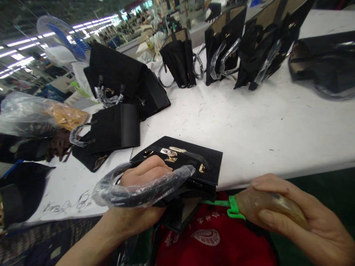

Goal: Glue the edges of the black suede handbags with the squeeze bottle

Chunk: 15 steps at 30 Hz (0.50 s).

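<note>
A black handbag [191,155] with gold clasps lies at the near edge of the white table [249,122]. Its handle [144,186] is wrapped in clear plastic. My left hand [138,199] is closed around the bag's near end, under the wrapped handle. My right hand [294,218] is closed on a tan, glossy tool [266,207] with a green tip [232,210] that points left toward the bag's underside. A red cloth with white print [210,236] lies below the bag, on my lap.
Several more black handbags stand or lie on the table: a pile at the left [116,111], upright ones along the back [180,55], one at the far right [324,62]. Plastic bags [33,114] sit at the left edge. A blue fan [66,37] stands behind.
</note>
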Available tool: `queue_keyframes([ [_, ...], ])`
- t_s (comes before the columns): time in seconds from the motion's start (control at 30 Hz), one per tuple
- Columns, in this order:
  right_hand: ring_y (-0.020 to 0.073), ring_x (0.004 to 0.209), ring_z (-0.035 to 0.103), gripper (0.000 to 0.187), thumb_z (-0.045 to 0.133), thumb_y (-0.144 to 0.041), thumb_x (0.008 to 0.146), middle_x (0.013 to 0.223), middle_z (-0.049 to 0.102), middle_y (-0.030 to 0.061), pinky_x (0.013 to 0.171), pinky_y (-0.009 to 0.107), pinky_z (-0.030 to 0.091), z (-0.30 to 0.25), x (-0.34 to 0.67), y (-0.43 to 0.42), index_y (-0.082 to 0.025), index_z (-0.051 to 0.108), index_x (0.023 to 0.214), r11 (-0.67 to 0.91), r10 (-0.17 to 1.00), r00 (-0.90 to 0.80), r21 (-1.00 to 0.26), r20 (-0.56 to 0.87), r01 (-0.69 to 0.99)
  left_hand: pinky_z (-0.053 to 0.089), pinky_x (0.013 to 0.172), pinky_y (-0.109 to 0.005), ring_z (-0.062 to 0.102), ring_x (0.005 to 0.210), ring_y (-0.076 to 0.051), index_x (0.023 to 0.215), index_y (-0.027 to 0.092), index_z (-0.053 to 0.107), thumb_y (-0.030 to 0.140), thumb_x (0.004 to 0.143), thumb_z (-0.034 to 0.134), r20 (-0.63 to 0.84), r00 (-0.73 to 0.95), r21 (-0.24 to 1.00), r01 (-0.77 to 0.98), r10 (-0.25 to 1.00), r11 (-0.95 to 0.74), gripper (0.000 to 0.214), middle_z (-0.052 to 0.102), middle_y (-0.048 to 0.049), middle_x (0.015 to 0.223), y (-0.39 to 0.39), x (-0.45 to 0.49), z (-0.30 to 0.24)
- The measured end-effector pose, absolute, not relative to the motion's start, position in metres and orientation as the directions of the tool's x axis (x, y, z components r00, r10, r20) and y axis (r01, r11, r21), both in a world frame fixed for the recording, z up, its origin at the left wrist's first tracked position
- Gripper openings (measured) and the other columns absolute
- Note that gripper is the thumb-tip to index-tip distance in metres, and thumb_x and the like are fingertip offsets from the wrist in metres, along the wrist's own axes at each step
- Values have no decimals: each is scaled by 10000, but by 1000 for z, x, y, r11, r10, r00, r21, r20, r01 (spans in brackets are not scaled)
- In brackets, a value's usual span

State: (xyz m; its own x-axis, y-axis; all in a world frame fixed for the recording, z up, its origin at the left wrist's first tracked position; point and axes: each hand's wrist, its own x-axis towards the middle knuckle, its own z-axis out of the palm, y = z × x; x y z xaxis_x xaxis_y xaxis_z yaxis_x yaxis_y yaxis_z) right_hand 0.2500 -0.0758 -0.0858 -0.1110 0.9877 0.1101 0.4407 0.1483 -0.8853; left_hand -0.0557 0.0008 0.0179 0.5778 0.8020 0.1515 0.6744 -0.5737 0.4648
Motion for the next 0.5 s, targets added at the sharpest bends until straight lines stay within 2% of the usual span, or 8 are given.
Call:
queue_keyframes([
  [0.13, 155, 717, 688, 147, 639, -338, 914, 901, 694, -39, 599, 185, 562, -82, 247, -79, -334, 614, 1058, 174, 985, -80, -855, 154, 489, 519, 625, -208, 620, 723, -105, 850, 190, 662, 59, 830, 557, 162, 590, 474, 657, 791, -587, 169, 656, 0, 844, 1, -52, 18],
  [0.27, 196, 850, 718, 234, 644, -372, 911, 1057, 711, -13, 668, 197, 599, -80, 247, -88, -333, 606, 1138, 136, 991, -49, -882, 127, 451, 508, 617, -229, 602, 706, -113, 814, 175, 646, 54, 839, 525, 166, 613, 445, 653, 773, -613, 173, 648, -10, 816, 0, -49, 19],
  [0.4, 185, 745, 715, 223, 666, -338, 898, 952, 717, -22, 597, 190, 597, -76, 247, -93, -336, 617, 1115, 155, 987, -101, -875, 122, 459, 512, 627, -232, 610, 720, -119, 815, 177, 643, 49, 827, 506, 173, 622, 430, 650, 764, -626, 188, 641, -14, 816, -2, -48, 18],
  [0.5, 237, 918, 726, 262, 663, -361, 894, 1126, 706, 5, 710, 230, 629, -74, 244, -95, -335, 623, 1151, 176, 984, -72, -872, 161, 456, 505, 601, -233, 600, 699, -119, 845, 176, 664, 41, 790, 507, 141, 620, 414, 671, 772, -615, 214, 627, -17, 813, -3, -50, 16],
])
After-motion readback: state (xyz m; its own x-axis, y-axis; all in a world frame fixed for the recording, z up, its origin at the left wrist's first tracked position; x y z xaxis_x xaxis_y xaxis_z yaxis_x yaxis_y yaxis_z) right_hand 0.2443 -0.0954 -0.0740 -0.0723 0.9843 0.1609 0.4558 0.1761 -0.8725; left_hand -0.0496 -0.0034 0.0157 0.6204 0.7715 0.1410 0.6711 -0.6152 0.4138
